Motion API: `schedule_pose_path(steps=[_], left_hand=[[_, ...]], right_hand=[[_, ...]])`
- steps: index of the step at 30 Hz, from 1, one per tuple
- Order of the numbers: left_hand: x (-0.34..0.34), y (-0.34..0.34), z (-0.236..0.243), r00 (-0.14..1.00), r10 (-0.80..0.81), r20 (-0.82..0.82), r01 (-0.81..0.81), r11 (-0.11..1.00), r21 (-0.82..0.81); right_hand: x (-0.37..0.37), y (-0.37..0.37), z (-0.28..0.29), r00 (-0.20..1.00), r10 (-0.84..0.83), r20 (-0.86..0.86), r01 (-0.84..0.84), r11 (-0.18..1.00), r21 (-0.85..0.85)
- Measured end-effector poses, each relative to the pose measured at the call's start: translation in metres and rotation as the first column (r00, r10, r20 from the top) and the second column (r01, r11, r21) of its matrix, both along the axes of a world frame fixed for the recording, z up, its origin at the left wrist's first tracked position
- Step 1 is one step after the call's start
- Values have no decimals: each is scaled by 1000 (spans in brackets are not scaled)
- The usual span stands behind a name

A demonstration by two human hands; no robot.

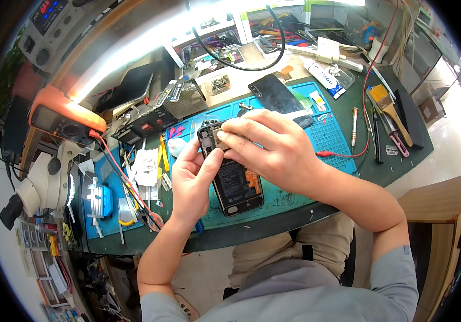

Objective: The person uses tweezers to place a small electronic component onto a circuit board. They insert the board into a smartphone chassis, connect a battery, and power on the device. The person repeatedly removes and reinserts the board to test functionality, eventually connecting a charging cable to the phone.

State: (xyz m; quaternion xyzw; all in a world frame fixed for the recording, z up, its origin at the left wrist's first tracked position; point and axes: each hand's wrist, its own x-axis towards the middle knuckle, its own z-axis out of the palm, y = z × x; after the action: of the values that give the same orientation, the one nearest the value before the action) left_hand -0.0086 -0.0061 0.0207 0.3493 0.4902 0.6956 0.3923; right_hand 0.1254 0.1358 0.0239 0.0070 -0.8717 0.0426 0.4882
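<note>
An opened smartphone leans in front of me, its back off, a black battery and an orange flex piece showing inside. My left hand is closed on its left edge, thumb over the inner side and fingers along the rim. Bent over the phone's top end, my right hand brings its fingertips together at a small greyish plate by the camera corner. Whether those fingertips grip the plate or only press it is hidden. The phone's upper right part lies beneath the right hand.
Under the phone lies a blue work mat. Beyond it rest a dark phone and a white tube. To the right are a brush and a screwdriver. An orange multimeter and a microscope stand left.
</note>
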Motion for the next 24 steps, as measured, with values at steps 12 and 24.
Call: schedule_pose_path(steps=[12, 24], left_hand=[[-1, 0, 0, 993, 92, 70, -88, 994, -62], [3, -3, 3, 998, 67, -17, -68, 998, -17]], right_hand=[[15, 16, 4, 986, 161, 35, -141, 933, -332], [8, 7, 5, 912, 404, -67, -173, 232, -957]])
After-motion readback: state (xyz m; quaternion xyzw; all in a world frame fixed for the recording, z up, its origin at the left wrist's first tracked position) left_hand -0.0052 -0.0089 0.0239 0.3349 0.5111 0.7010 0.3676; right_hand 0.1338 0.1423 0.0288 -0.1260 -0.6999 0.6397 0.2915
